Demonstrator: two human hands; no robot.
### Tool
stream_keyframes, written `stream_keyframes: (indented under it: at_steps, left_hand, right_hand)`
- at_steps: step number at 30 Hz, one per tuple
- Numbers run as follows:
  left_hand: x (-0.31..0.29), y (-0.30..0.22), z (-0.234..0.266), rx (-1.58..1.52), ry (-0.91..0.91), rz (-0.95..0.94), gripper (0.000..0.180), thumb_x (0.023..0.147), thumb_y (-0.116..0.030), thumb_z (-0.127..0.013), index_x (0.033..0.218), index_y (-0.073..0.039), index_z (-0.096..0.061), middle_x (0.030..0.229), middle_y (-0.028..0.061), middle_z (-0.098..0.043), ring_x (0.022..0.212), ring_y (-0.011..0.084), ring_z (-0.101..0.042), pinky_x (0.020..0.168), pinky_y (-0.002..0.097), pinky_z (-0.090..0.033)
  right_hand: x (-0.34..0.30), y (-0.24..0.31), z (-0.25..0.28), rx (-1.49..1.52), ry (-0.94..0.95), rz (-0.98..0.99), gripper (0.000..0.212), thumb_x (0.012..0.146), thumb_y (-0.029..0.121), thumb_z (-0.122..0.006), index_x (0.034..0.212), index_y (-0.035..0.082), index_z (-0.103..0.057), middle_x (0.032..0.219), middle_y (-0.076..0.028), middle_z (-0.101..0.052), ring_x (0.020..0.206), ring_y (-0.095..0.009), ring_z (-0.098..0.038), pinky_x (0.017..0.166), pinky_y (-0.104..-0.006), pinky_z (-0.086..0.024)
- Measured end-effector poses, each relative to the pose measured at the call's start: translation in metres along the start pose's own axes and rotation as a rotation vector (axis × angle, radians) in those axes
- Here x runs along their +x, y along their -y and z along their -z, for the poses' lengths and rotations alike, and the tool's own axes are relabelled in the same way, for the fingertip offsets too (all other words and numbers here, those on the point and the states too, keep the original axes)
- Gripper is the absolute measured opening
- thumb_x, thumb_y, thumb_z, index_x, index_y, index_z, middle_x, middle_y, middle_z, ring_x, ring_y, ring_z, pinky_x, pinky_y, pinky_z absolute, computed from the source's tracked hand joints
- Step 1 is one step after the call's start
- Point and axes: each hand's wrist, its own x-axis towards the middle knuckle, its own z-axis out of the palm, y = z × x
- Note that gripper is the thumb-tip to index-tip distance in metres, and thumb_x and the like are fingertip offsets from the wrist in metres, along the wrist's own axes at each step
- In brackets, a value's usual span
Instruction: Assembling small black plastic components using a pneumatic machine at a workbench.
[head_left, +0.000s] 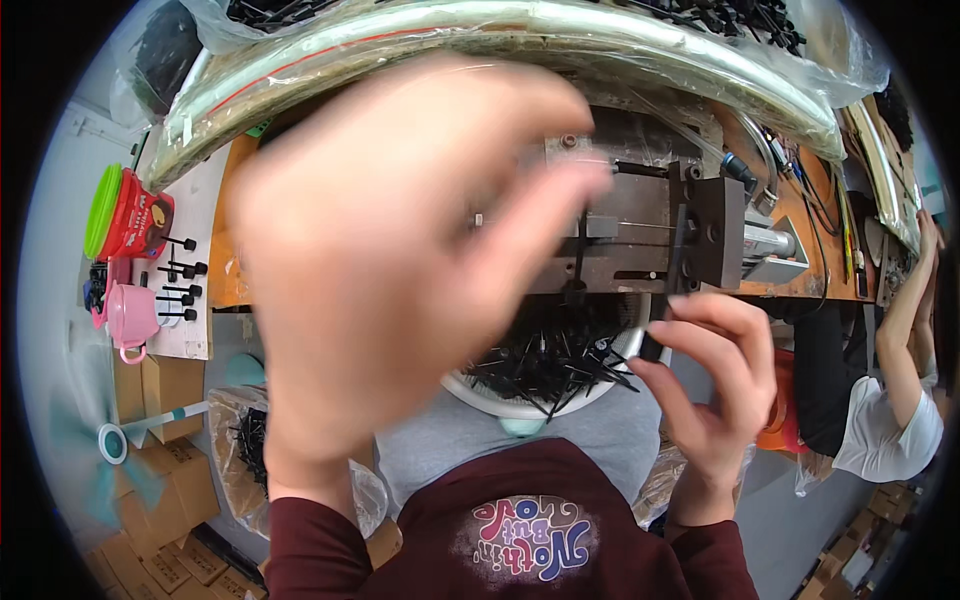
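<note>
My left hand (pixel 370 240) looms large and motion-blurred over the metal fixture (pixel 640 205). Its thumb and forefinger tips look apart, but the blur hides whether anything is held. Below that thumb a thin black rod with a wider lower end (pixel 576 288) stands against the fixture's front; whether the hand touches it I cannot tell. At the fixture's right front, my right hand (pixel 718 385) pinches a slender black part (pixel 652 346) between thumb and fingers. The part's upper end reaches up along the fixture. A white-rimmed basin (pixel 480 403) on my lap holds many thin black pieces (pixel 540 360).
On the white surface at left are several black knobbed rods (pixel 185 290), a pink cup (pixel 132 315) and a red tub (pixel 140 220). A plastic-wrapped roll (pixel 500 30) curves behind the fixture. A fan (pixel 113 443) stands lower left. Another person (pixel 890 420) works at right.
</note>
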Motion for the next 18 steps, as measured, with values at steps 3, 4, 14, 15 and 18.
stream_keyframes:
  at_steps: [3,4,14,15,18]
  left_hand:
    - [0.046,0.023,0.021,0.075,-0.141,0.026,0.016,0.088,-0.005,-0.073,0.103,0.002,-0.075,0.091,0.0055,-0.074,0.081,0.0103,-0.070,0.073,0.0225,-0.054]
    - [0.064,0.024,0.018,-0.083,-0.122,0.083,0.016,0.087,-0.005,-0.072,0.101,0.002,-0.074,0.089,0.0087,-0.075,0.077,0.0129,-0.069,0.071,0.0248,-0.055]
    - [0.142,0.051,-0.063,0.140,0.033,-0.132,0.020,0.079,-0.005,-0.064,0.095,-0.001,-0.076,0.092,0.0222,-0.072,0.089,0.0368,-0.071,0.081,0.0434,-0.057]
    - [0.147,0.050,-0.065,0.243,0.056,-0.103,0.021,0.079,-0.005,-0.063,0.095,-0.002,-0.076,0.092,0.0225,-0.072,0.089,0.0374,-0.071,0.081,0.0441,-0.057]
    - [0.156,0.054,-0.063,0.374,0.067,-0.206,0.021,0.077,-0.006,-0.062,0.091,-0.005,-0.077,0.089,0.0212,-0.072,0.087,0.0375,-0.071,0.080,0.0458,-0.057]
  right_hand:
    - [0.010,-0.006,-0.016,-0.032,0.103,0.130,0.030,0.073,-0.003,-0.079,0.100,-0.001,-0.067,0.125,-0.019,-0.062,0.097,-0.032,-0.068,0.080,-0.0380,-0.057]
    - [0.011,-0.010,-0.020,-0.055,0.141,0.153,0.028,0.076,-0.002,-0.076,0.101,-0.002,-0.064,0.130,-0.023,-0.060,0.101,-0.036,-0.067,0.081,-0.0394,-0.057]
    - [0.026,-0.002,-0.037,-0.340,0.210,0.226,0.022,0.074,0.005,-0.077,0.092,0.003,-0.065,0.127,-0.013,-0.067,0.062,-0.019,-0.064,0.060,-0.0288,-0.051]
    - [0.028,-0.001,-0.036,-0.350,0.216,0.224,0.023,0.073,0.003,-0.078,0.092,0.003,-0.065,0.126,-0.013,-0.068,0.062,-0.019,-0.064,0.059,-0.0287,-0.051]
    - [0.026,-0.004,-0.037,-0.356,0.208,0.233,0.023,0.072,0.004,-0.079,0.091,0.003,-0.066,0.127,-0.012,-0.068,0.060,-0.019,-0.063,0.059,-0.0287,-0.051]
